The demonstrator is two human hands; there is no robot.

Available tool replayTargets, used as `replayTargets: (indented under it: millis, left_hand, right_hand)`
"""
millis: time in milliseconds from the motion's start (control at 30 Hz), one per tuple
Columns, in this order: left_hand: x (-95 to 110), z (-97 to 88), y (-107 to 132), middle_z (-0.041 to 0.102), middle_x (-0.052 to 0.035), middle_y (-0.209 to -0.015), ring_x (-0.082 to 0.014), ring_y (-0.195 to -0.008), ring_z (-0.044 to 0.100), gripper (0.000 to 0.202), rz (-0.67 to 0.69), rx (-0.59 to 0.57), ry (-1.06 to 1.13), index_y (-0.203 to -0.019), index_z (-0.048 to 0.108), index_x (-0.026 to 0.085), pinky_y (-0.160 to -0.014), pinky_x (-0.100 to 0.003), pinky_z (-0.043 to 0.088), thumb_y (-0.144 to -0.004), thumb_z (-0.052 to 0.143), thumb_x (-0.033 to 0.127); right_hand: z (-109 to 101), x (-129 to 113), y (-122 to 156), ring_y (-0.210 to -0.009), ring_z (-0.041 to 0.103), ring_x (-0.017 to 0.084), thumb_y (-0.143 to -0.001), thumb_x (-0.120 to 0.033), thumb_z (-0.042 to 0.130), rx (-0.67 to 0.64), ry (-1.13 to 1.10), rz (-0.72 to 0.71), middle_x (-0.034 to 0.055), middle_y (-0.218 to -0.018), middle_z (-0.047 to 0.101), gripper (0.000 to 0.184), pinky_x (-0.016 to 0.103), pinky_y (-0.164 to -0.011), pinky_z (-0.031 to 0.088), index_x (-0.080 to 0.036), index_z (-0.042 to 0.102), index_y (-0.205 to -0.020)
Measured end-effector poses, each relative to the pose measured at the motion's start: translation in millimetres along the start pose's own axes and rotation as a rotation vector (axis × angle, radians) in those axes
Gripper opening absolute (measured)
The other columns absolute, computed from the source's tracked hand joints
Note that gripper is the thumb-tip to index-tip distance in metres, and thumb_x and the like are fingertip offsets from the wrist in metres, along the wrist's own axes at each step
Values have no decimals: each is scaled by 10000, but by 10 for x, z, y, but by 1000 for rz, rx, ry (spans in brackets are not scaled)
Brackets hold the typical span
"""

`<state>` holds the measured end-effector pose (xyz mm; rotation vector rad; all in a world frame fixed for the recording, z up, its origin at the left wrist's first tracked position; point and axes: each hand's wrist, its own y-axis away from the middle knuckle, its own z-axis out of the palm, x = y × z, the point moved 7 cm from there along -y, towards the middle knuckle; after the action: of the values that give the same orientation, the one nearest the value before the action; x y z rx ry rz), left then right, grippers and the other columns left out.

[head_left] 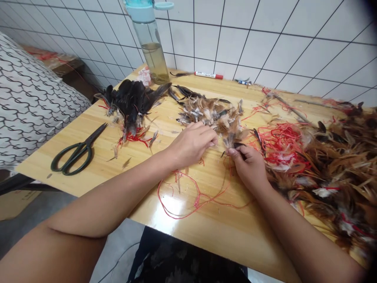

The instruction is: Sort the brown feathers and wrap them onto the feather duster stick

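Note:
My right hand [250, 164] pinches a small bunch of feathers [233, 136] by its lower end, tips pointing up and away. To its left, my left hand [193, 144] is closed, fingers curled together; what they hold, if anything, cannot be made out. Just beyond both hands lies a loose pile of brown and white feathers [206, 110]. A long red string [193, 181] loops over the table in front of my hands, with a small knotted clump in it. A heap of red string [282, 143] lies right of my right hand.
Black scissors [78, 151] lie at the left of the wooden table [165, 214]. Behind them is a bundle of black feathers [129, 100]. A water bottle [153, 47] and a red-capped marker [208, 75] are near the tiled wall. Many brown feathers [338, 157] cover the right side.

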<state>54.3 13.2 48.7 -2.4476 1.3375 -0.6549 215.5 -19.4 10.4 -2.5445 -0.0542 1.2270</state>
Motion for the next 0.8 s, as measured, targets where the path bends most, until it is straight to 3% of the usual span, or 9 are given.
replayTargets:
  millis: [367, 567, 667, 800]
  left_hand:
    - [221, 114, -37, 626, -60, -852, -209, -853, 499, 198, 137, 20, -274, -887, 604, 159, -755, -332, 372, -981, 431, 183]
    - [308, 136, -66, 625, -73, -843, -219, -857, 503, 226, 178, 34, -296, -869, 604, 152, -751, -343, 366, -990, 427, 220]
    - [241, 73, -78, 645, -68, -871, -213, -859, 509, 213, 124, 33, -256, -930, 621, 158, -764, -336, 380, -992, 429, 226]
    - [-37, -92, -38, 666, -67, -899, -205, -863, 528, 190, -3, 67, -186, -951, 640, 164, -799, -341, 408, -973, 456, 206]
  right_hand:
    - [111, 14, -6, -615, 516, 159, -789, -275, 608, -74, 11, -29, 16, -601, 556, 245, 289, -612, 384, -209, 545, -561]
    - [136, 4, -8, -611, 502, 158, -779, -278, 609, -112, 28, -35, 13, -606, 553, 249, 291, -609, 361, -212, 519, -556]
    - [90, 16, -9, -617, 496, 159, -782, -296, 606, -75, -9, -14, 10, -601, 553, 225, 286, -608, 365, -215, 551, -579]
    - [22, 61, -5, -619, 500, 153, -813, -309, 567, -48, -51, 35, 8, -614, 570, 211, 278, -604, 374, -206, 595, -632]
